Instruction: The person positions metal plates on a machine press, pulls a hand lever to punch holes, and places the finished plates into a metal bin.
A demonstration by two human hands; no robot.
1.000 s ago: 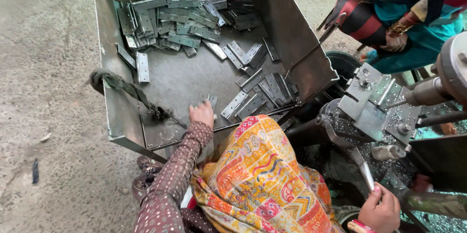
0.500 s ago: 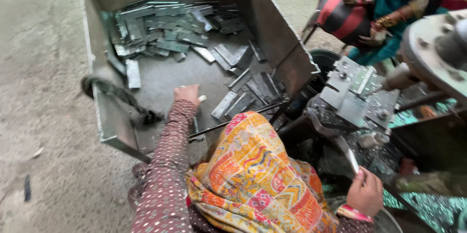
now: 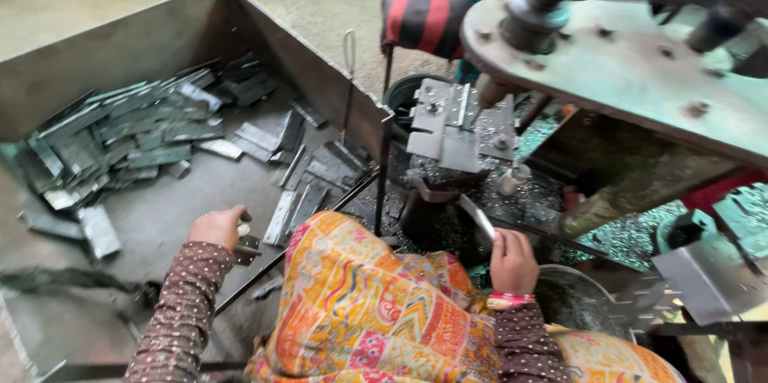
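Reaching down into the metal bin (image 3: 240, 15), the left hand (image 3: 218, 227) has closed on a small metal plate (image 3: 246, 248) near the bin's front edge, where a second ago it only hovered over loose pieces. The right hand (image 3: 512, 261), outside the bin beside the press machine (image 3: 456, 131), now grips a metal lever (image 3: 478, 217). A pile of flat plates (image 3: 120, 139) lies at the bin's far side.

Brown dotted sleeves (image 3: 180, 311), patterned orange cloth (image 3: 376, 311)
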